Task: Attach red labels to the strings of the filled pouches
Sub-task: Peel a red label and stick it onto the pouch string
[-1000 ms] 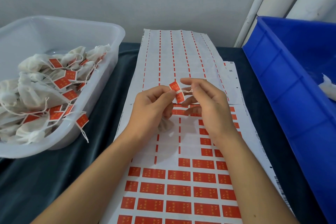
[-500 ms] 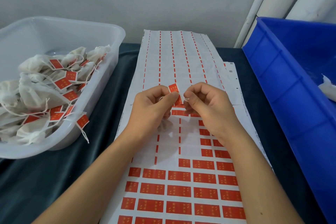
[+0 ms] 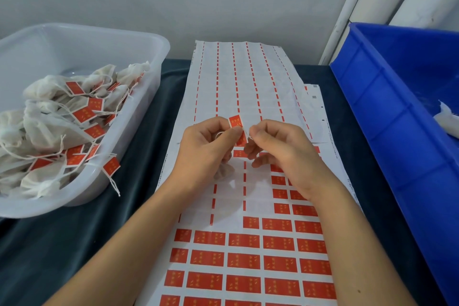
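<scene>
Over the dark worktop (image 3: pixel 62 243) and label sheet (image 3: pixel 243 97), the left hand (image 3: pixel 206 149) pinches a red label (image 3: pixel 236 122); the right hand (image 3: pixel 280 149) pinches the string (image 3: pixel 249 134). The pouch (image 3: pixel 224 171) hangs below. Folding looks underway; pressing it closed comes next.

head-worn view, angled down, close over table (image 3: pixel 139 117)

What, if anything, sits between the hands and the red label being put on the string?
Nothing visible. The left hand already pinches the red label, and the right hand pinches the string right beside it.
</scene>
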A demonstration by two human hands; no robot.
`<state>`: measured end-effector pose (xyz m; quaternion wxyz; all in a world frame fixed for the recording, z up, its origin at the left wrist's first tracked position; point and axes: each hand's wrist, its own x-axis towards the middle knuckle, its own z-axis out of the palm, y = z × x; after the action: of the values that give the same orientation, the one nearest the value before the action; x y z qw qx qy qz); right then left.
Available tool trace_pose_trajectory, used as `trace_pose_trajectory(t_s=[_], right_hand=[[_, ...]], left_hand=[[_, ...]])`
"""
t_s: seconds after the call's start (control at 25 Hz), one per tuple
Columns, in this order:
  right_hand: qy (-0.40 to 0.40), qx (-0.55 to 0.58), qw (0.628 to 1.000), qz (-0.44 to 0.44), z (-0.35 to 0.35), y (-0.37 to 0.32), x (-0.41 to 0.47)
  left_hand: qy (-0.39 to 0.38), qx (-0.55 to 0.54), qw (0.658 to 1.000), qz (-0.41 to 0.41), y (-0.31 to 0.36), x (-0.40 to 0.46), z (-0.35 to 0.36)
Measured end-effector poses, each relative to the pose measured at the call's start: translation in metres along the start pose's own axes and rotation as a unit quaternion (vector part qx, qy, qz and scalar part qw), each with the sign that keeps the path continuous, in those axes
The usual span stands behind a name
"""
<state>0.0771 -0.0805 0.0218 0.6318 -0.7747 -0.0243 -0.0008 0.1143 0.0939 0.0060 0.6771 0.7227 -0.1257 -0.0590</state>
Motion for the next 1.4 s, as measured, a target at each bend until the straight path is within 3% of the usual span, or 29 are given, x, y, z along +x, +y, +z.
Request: trace_pose_trajectory(t_s=[0.88,1.04,1.4], right_hand=[[0.05,-0.002,0.999,0.013,-0.0032,-0.0034,-0.0014],[0.045,-0.065,0.996,-0.051,0.0012,-0.0025,-0.0021],[0.125,-0.153,0.971,-0.132,0.0051,0.0055,0.0003]], left_hand=[[-0.015,0.039,0.999,0.005,0.0017,-0.0016,0.0016],[-0.019,0.027,0.999,0.015,0.0018,-0.0017,0.0014],[-0.013,0.034,0.999,0.008,0.0019,-0.0023,0.0026]])
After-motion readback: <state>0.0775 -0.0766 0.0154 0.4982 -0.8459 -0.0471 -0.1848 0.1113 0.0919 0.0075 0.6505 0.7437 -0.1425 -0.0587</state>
